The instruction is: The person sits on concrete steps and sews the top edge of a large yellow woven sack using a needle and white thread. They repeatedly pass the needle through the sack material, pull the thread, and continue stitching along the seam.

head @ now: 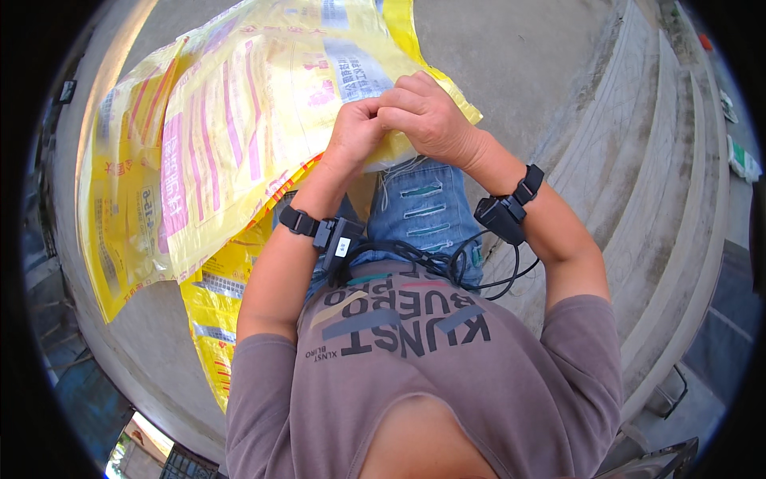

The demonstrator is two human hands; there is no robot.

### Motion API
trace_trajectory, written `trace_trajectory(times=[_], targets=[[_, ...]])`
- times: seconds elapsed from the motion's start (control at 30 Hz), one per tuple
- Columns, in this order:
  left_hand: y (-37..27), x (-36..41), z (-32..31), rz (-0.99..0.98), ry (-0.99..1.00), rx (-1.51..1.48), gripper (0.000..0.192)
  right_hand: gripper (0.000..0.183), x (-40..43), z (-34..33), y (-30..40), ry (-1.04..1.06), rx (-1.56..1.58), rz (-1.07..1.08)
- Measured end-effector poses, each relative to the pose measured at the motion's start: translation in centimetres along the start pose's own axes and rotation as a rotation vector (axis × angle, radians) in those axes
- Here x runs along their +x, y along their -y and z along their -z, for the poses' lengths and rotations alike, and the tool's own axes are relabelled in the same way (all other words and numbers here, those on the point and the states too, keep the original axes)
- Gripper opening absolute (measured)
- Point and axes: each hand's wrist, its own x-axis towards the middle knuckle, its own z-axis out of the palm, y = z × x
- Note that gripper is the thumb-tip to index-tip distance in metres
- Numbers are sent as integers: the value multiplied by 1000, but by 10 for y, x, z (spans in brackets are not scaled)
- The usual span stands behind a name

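A large translucent plastic sack [281,108], yellowish and printed in pink and grey, spreads over my legs and out to the left. My left hand [357,129] pinches the sack near its right-hand edge. Right against it, my right hand [428,117] is curled over the same edge, thumbs and fingers meeting. The fingertips and what lies exactly between them are hidden. Loose white threads [385,191] dangle below the hands over my jeans. More yellow printed sacks [116,239] lie beneath and beside the top one.
Concrete floor [497,54] surrounds me, with long pale ridged strips [634,179] on the right. Black straps with small devices [341,239] sit on both forearms, and black cables [419,254] loop across my lap. A green and white packet [742,158] lies at far right.
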Motion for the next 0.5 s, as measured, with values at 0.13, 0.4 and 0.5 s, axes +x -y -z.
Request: trace_trajectory(times=[0.13,0.4,0.5], targets=[[-3,0,3,-19,7,-46,20,11,0,-5,2,-49,4,-19],[9,4,1,33,-18,-48,16,13,5,-6,-3,-38,69,-62],[20,-1,-5,-140,-69,25,14,12,18,-9,26,-53,131,22]])
